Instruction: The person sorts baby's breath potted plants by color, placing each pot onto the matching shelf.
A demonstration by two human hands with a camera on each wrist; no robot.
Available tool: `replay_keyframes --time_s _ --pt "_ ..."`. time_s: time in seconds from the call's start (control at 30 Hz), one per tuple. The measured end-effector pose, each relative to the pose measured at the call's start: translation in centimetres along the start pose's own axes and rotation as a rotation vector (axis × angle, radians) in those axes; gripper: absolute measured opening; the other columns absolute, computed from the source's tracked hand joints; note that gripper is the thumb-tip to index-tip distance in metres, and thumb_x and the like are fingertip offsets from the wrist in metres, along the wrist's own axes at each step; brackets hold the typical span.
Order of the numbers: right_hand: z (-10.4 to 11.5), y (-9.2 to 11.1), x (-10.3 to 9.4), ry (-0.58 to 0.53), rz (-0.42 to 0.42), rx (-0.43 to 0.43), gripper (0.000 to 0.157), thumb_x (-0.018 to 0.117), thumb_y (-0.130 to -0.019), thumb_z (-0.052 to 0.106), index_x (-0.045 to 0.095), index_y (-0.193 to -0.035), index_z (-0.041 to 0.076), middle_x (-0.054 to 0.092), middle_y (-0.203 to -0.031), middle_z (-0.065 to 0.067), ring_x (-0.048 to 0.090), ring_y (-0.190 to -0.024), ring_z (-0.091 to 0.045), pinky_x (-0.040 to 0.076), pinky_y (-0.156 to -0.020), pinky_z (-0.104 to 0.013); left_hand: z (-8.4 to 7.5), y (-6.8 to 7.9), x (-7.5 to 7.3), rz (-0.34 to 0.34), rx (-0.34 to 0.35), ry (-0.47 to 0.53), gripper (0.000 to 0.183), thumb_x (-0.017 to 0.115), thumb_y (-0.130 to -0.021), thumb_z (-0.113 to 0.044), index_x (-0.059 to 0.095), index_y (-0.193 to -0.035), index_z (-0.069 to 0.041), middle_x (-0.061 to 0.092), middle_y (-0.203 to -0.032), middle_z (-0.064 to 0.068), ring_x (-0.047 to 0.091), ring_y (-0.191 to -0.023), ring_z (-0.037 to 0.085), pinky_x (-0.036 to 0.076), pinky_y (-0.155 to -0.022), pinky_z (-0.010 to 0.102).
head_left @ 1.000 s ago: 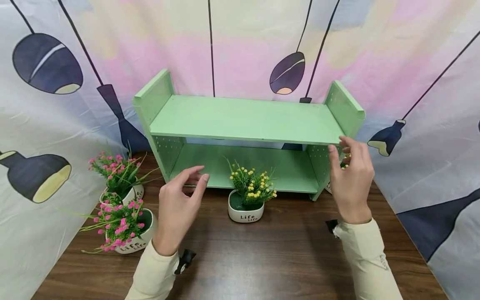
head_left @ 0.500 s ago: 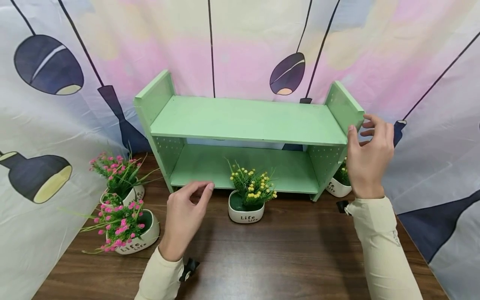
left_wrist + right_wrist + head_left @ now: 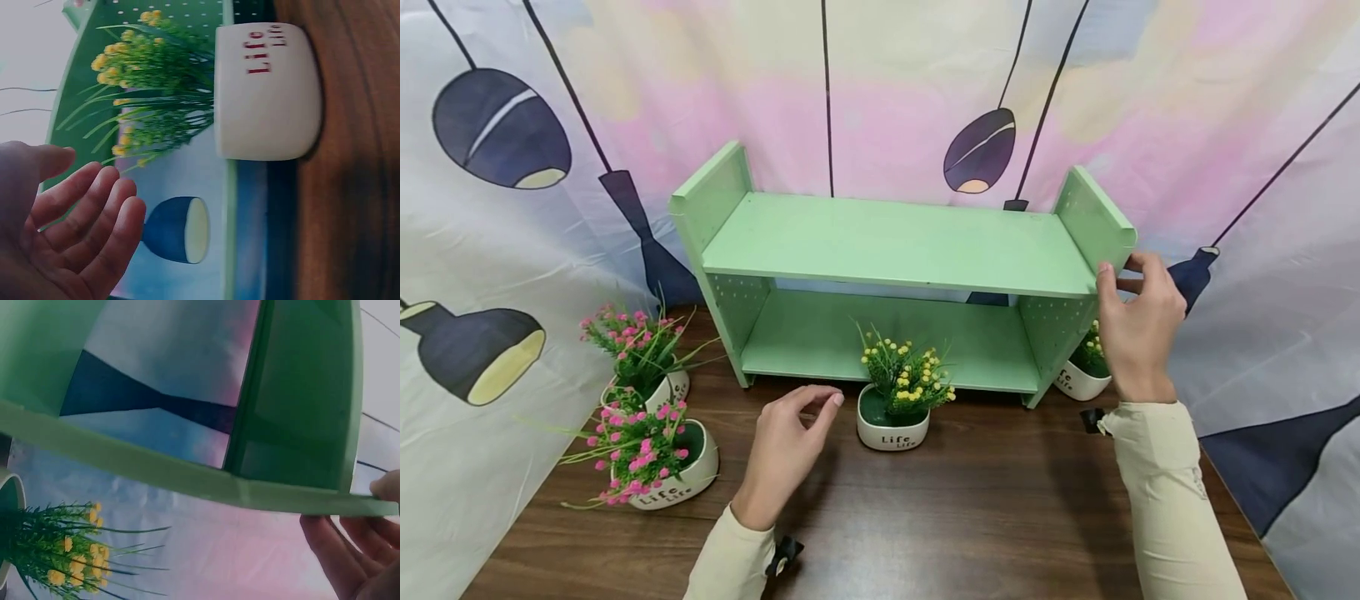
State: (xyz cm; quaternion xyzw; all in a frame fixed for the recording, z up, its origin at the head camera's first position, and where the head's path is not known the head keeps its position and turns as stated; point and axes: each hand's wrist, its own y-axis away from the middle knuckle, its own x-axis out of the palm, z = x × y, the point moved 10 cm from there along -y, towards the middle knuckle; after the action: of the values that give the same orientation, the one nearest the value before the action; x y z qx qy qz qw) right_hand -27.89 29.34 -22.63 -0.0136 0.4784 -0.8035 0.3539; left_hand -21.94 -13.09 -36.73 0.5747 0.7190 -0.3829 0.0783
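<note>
A pale green two-tier shelf [image 3: 895,242] stands on the table, its two side panels pierced with small holes. At its right side panel my right hand [image 3: 1142,325] grips the edge; the right wrist view has the thumb on one face and the fingers [image 3: 331,550] on the other. My left hand [image 3: 793,450] hovers with loosely bent fingers and nothing in them, left of a white pot [image 3: 891,433] marked "Life". Yellow flowers [image 3: 910,371] fill that pot, in front of the lower board. In the left wrist view the left hand [image 3: 81,225] is apart from the pot.
Two white pots with pink flowers [image 3: 640,454] stand at the left of the wooden table [image 3: 970,517]. Partly behind the right hand is another yellow-flowered pot [image 3: 1081,382], beside the shelf. A cloth backdrop [image 3: 895,108] printed with lamps surrounds the table.
My right hand has moved right, from in front of the shelf's right end to gripping its side panel. My left hand has come down and right, closer to the middle pot.
</note>
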Motion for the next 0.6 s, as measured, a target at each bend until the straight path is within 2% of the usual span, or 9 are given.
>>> replay_keyframes --time_s 0.07,0.13,0.2,0.43,0.5,0.6 --pt "-0.1 -0.1 0.0 -0.001 0.003 -0.006 0.029 0.066 -0.104 0.018 0.07 -0.12 -0.006 0.074 -0.116 -0.021 0.07 -0.087 -0.004 0.039 -0.075 -0.006 0.5 0.0 0.7 0.037 -0.007 0.009 0.01 0.077 -0.099 -0.015 0.082 -0.106 -0.012 0.079 -0.099 0.0 0.07 -0.077 0.01 0.06 -0.068 0.038" --pt "-0.2 -0.3 -0.1 -0.012 0.003 -0.005 0.027 0.068 -0.103 0.017 0.071 -0.116 -0.007 0.075 -0.112 -0.021 0.06 -0.082 0.014 0.041 -0.074 -0.004 0.9 0.0 1.5 0.079 -0.01 0.023 0.01 0.078 -0.098 -0.013 0.081 -0.107 -0.011 0.078 -0.097 -0.001 0.07 -0.081 0.01 0.06 -0.07 0.036" --pt "-0.3 -0.4 -0.1 -0.029 0.006 0.004 0.027 0.068 -0.102 0.017 0.072 -0.114 -0.007 0.075 -0.11 -0.021 0.052 -0.08 0.026 0.042 -0.072 -0.003 1.2 -0.2 2.4 0.131 -0.011 0.042 0.011 0.078 -0.097 -0.01 0.081 -0.107 -0.009 0.076 -0.094 -0.002 0.07 -0.083 0.01 0.061 -0.073 0.037" --pt "-0.8 -0.3 0.0 -0.047 0.017 0.045 0.027 0.069 -0.102 0.017 0.071 -0.11 -0.009 0.076 -0.109 -0.022 0.052 -0.08 0.027 0.044 -0.071 -0.001 1.5 -0.2 5.8 0.331 0.003 0.039 0.019 0.08 -0.094 -0.008 0.079 -0.113 -0.005 0.074 -0.103 0.002 0.071 -0.087 0.012 0.06 -0.083 0.046" --pt "-0.8 -0.3 -0.1 -0.052 0.012 0.045 0.027 0.07 -0.102 0.017 0.071 -0.109 -0.009 0.076 -0.109 -0.022 0.053 -0.08 0.027 0.044 -0.071 -0.001 1.4 -0.1 6.5 0.371 0.015 0.033 0.021 0.081 -0.094 -0.009 0.078 -0.115 -0.005 0.073 -0.106 0.005 0.071 -0.086 0.012 0.06 -0.082 0.045" --pt "-0.9 -0.3 -0.1 -0.055 0.002 0.045 0.027 0.07 -0.102 0.017 0.071 -0.109 -0.009 0.076 -0.109 -0.022 0.053 -0.079 0.026 0.044 -0.071 -0.002 1.3 0.0 7.4 0.403 0.052 0.002 0.022 0.081 -0.093 -0.009 0.078 -0.114 -0.006 0.073 -0.109 0.006 0.07 -0.084 0.009 0.059 -0.078 0.039"
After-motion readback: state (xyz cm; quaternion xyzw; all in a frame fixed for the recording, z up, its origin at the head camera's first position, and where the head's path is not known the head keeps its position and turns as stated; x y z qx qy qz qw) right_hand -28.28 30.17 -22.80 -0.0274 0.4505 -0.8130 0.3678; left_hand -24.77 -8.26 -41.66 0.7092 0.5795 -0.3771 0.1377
